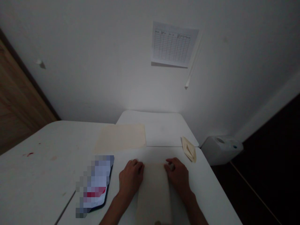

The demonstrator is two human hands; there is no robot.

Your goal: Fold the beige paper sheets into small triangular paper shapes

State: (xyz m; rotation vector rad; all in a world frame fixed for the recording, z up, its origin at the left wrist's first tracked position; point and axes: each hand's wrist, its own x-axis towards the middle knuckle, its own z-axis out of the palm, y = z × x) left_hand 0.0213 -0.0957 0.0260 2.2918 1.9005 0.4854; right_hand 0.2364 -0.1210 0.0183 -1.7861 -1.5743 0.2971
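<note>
Around the hands: A white bench [35,175] holds everything. A second white bench [161,128] butts up to its far end. Nothing stands in the way of the hands.

On the bench: A big flat tan paper [120,138] lies ahead, well past the hands. A folded paper [188,149] sits near the far right edge. A blurred flat thing [95,184] with a dark edge lies just left of the left hand. Small red marks [30,154] dot the bench on the left.

Further off: A paper chart [172,43] is stuck on the white wall [93,62]. A white box [221,149] sits past the bench on the right. A wood panel [18,97] stands on the left.

The paper: A pale sheet of paper [153,193] lies flat on the bench, right in front of the person, between the two hands.

Hands: The left hand [130,178] and the right hand [178,175] are curled at the far corners of the sheet. They touch it, but I cannot tell if they pinch it or just press.

Hard to see: The room is dim. The near end of the sheet is cut off. The blurred thing cannot be made out.
</note>
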